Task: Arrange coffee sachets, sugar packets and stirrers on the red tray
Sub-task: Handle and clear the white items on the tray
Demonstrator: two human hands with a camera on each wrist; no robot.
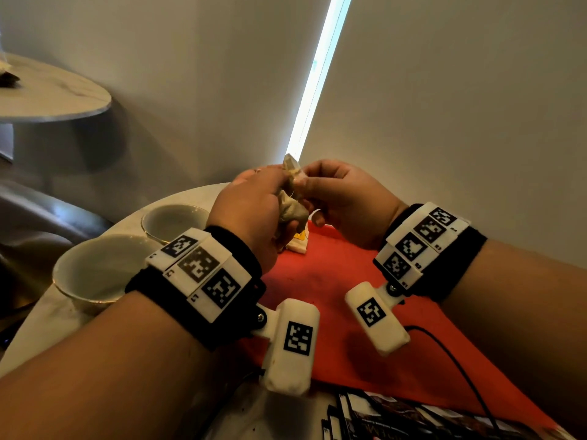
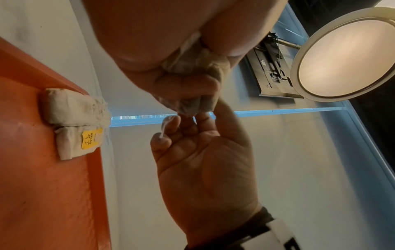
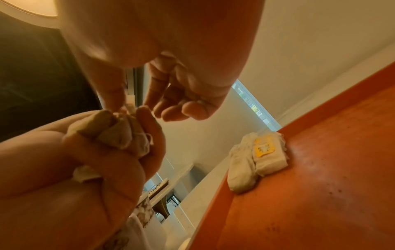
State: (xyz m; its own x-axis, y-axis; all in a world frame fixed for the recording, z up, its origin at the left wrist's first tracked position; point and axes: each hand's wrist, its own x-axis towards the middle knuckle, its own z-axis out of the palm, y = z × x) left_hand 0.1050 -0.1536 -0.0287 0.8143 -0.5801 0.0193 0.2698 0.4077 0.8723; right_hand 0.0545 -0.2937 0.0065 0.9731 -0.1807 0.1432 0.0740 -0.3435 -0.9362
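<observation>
A crumpled bunch of pale sachets [image 1: 292, 208] is held in the air above the far end of the red tray [image 1: 324, 281], between both hands. The left hand [image 1: 251, 211] grips the bunch, its fingers curled round the lower part; the left wrist view shows the paper bulging out between them [image 2: 192, 67]. The right hand [image 1: 346, 198] pinches the top of the bunch between thumb and forefinger, and its other fingers [image 3: 192, 108] hang loosely curled with gaps between them, holding nothing.

On the tray, at its far edge just beneath the hands, lie two more pale sachets [image 2: 72, 118] side by side and touching, one with a yellow tag [image 2: 90, 138] printed RELAX. The tray rests on a pale round table [image 1: 41, 331]. Left of the tray stand two white cups [image 1: 95, 271], close together. At the near edge of the tray lie dark packets [image 1: 381, 417] fanned over one another, and a black cable [image 1: 457, 363] runs across the tray's near right part. Both wrists wear black bands carrying white marker blocks [image 1: 203, 274].
</observation>
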